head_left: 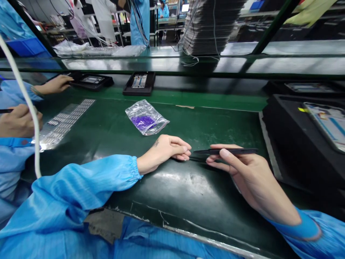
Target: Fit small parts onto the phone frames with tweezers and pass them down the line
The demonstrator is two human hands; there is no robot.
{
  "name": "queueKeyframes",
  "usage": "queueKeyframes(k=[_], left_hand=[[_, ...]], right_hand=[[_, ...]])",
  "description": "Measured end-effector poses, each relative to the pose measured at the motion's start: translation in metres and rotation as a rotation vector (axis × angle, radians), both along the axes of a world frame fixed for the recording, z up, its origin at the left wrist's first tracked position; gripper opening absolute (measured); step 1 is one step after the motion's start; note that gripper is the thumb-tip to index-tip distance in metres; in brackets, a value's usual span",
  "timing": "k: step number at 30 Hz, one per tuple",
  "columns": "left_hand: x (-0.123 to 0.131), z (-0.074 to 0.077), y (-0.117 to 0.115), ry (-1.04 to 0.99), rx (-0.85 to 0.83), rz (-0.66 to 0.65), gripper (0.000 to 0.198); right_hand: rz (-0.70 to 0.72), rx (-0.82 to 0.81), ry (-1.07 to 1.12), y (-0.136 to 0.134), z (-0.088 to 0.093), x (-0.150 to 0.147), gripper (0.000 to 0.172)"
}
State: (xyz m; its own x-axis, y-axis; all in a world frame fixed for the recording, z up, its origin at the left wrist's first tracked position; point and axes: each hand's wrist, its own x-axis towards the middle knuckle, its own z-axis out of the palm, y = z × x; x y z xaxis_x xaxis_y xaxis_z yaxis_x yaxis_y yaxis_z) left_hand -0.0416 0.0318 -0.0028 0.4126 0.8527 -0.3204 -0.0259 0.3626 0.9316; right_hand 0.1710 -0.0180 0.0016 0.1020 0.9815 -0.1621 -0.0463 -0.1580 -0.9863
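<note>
My right hand [242, 169] grips black tweezers [234, 151] between thumb and fingers, their thin tips pointing left. Just beyond those tips is my left hand [167, 149], resting low over the green tabletop. Its thumb and fingertips are pressed together; whatever they pinch, if anything, is too small or hidden to name. A small gap separates the tweezer tips from the left fingertips. Behind my left hand lies a clear zip bag [147, 118] with small purple pieces inside.
At right stands a black foam stack [293, 144] with a phone-like frame [329, 122] on top. Black trays [139, 83] sit along the back strip. A co-worker's hands [20, 120] are at left, beside a sheet of small parts [67, 120]. A white cable [27, 97] hangs at left.
</note>
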Motion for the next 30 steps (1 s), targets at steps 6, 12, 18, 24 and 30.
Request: queueKeyframes(k=[6,12,18,24,30], left_hand=[[-0.002,-0.009,-0.001,-0.028,0.082,-0.053,0.010],[-0.001,-0.012,-0.006,0.081,0.295,-0.110,0.012],[-0.001,-0.008,-0.012,0.240,0.493,-0.168,0.018],[-0.002,0.000,-0.013,0.392,0.690,-0.204,0.021],[-0.004,-0.002,-0.015,0.474,0.821,-0.272,0.020]], right_hand=[[-0.002,0.032,-0.063,0.000,-0.001,-0.002,0.036],[0.029,0.092,-0.266,-0.002,-0.005,0.000,0.034],[0.063,0.088,-0.317,-0.004,-0.001,0.000,0.032],[0.056,0.059,-0.245,-0.002,-0.001,-0.002,0.032],[0.090,0.046,-0.209,-0.001,0.001,-0.004,0.027]])
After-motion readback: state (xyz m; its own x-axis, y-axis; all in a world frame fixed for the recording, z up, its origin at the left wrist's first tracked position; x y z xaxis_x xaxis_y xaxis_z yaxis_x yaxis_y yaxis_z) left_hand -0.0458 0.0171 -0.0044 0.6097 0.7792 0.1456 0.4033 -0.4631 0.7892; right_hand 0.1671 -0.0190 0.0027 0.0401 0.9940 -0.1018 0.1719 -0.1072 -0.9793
